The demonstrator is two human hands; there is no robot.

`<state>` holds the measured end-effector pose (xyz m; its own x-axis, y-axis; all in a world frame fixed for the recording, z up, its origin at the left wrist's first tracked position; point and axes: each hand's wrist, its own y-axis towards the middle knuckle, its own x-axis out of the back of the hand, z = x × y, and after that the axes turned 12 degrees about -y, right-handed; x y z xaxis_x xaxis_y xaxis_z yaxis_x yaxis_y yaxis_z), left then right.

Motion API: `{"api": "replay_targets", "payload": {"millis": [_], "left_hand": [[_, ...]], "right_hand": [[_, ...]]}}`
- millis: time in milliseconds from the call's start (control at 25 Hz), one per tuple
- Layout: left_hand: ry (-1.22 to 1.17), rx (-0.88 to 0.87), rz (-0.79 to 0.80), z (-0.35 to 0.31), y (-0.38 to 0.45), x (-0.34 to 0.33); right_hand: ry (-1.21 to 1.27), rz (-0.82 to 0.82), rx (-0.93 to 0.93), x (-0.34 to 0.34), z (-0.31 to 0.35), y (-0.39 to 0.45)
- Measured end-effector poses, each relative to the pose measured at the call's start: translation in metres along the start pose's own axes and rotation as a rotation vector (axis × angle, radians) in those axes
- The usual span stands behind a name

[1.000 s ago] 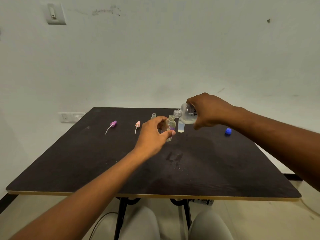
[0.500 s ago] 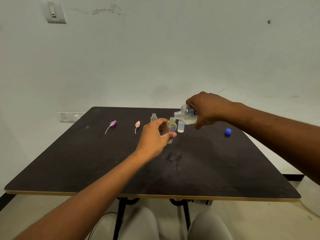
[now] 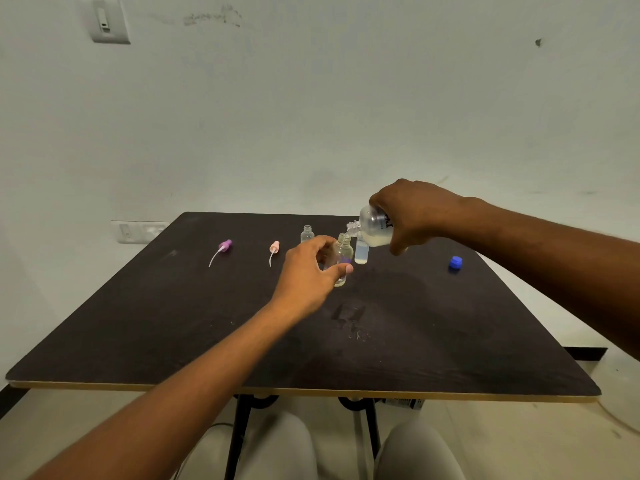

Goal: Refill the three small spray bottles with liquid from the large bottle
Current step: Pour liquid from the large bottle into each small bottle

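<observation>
Left hand (image 3: 311,268), nearest, with thumb and fingers curled around a small spray bottle (image 3: 341,259), steadies it on the table (image 3: 173,323). Right hand (image 3: 412,214), fingers wrapped, tips the large bottle (image 3: 374,230) mouth-to-mouth for pouring. Beyond stand a filled bottle (image 3: 361,252) and an empty one (image 3: 307,233).

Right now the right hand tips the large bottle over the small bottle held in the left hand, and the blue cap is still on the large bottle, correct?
Not quite. In the head view the blue cap lies on the table, off the large bottle. The right hand does tip it over the small bottle in the left hand.
</observation>
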<state>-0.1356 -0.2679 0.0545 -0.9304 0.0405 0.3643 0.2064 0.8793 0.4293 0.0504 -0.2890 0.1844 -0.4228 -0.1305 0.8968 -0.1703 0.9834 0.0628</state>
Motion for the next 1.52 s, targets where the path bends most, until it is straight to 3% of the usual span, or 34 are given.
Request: {"api": "replay_targets", "payload": {"millis": [1520], "left_hand": [[-0.031,0.024,-0.026,-0.002,0.004,0.003]], "right_hand": [[-0.066,-0.01,0.001,0.014,0.002,0.007]]}}
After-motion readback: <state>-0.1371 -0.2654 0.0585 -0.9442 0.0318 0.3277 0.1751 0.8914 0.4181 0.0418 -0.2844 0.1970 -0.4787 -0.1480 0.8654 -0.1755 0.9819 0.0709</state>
